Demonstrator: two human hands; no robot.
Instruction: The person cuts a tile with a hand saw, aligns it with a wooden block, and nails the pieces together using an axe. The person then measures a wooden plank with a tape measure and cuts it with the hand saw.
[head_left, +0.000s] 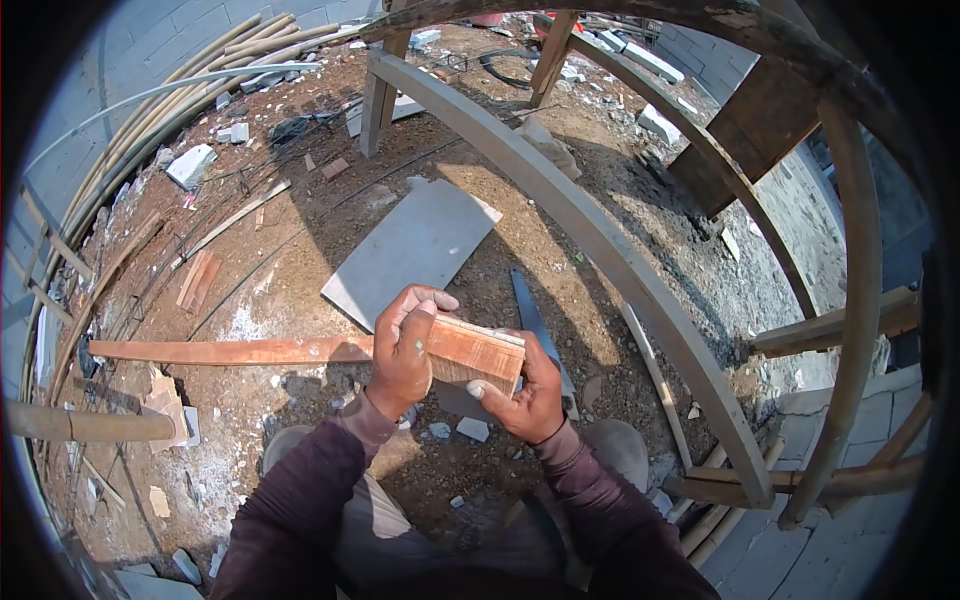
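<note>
My left hand (pixel 405 350) is closed around a piece of reddish wood (pixel 475 350), with the thumb along its upper side. Gripping the same wood close to its cut end, my right hand (pixel 525 395) has its thumb on the near face and its fingers behind. A long reddish plank (pixel 240 351) runs from the far left up to my left hand; whether it is one piece with the held wood cannot be told. Beyond my right hand, a saw-like blue-grey blade (pixel 530 310) lies on the ground, its lower part partly hidden.
A flat grey board (pixel 415 245) lies ahead on the dirt. A timber frame with a long beam (pixel 590 240) crosses from upper left to lower right. Bamboo poles (pixel 190 90) rest along the left wall. Rubble, wood offcuts (pixel 199 281) and a white block (pixel 191 166) are scattered about.
</note>
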